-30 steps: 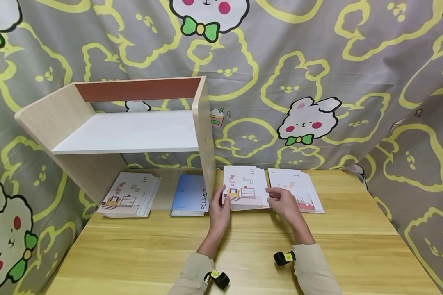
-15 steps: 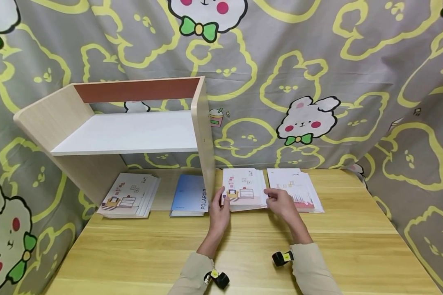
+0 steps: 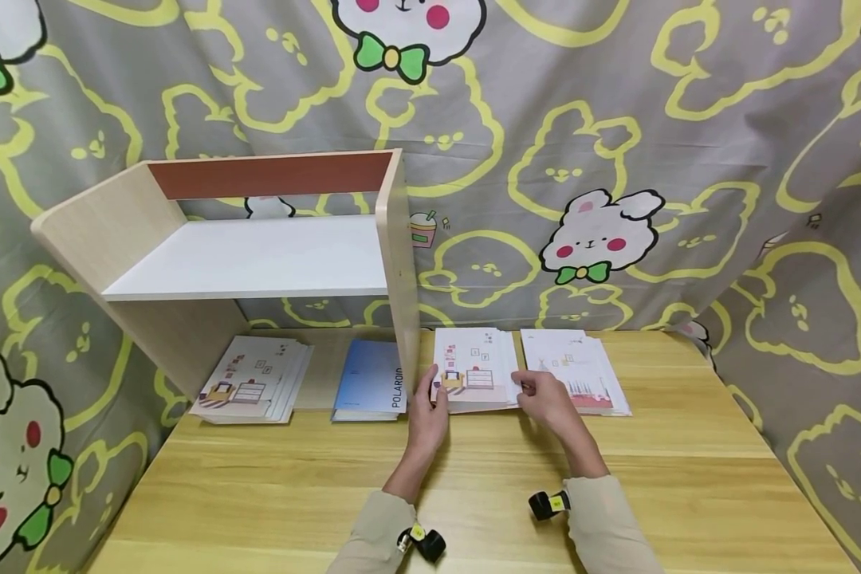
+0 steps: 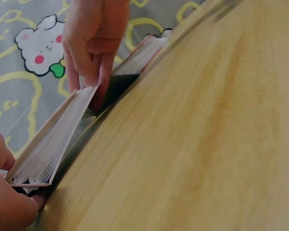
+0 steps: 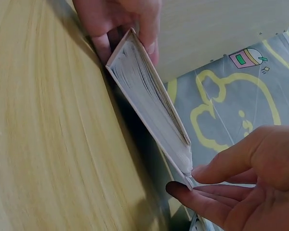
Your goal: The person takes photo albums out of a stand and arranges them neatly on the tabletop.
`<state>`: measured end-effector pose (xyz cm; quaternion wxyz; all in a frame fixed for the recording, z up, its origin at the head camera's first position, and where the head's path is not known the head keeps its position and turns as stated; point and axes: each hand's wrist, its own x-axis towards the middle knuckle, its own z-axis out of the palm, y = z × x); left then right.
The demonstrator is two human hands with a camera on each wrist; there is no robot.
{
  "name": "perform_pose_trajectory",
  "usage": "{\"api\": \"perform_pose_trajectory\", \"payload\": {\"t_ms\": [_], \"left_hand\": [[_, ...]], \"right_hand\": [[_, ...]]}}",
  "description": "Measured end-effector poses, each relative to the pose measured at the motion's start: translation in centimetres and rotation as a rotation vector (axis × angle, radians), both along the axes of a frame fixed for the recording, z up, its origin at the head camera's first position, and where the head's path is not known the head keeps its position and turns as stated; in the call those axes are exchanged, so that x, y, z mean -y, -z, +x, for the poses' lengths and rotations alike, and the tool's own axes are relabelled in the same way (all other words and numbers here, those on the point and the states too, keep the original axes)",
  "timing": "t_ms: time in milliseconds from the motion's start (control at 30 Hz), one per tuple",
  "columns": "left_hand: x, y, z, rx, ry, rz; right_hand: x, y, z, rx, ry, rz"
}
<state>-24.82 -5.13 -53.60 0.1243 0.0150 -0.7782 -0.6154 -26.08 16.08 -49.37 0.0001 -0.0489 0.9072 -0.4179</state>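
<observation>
Illustrated book outside bookshelf, four o'clock; left hand grips one side, right hand pinches other. Arrangement seems partway: POLAROID book, lookalike book inside, nine o'clock; pink-printed book outside, three o'clock.

The bookshelf stands toward the left of the worktop, the curtain behind. Its lower bay has the left-hand book and, by the right panel, the POLAROID book. Right of the bookshelf, the middle book sits between left grip and right grip, just beside the far-right book.
</observation>
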Motion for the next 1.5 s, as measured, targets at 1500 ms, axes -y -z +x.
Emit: {"api": "perform_pose_trajectory", "payload": {"t_ms": [1500], "left_hand": [[1.4, -0.8, 2.4, 0.033, 0.161, -0.002]], "right_hand": [[-1.0, -0.6, 1.6, -0.03, -0.103, -0.247]]}}
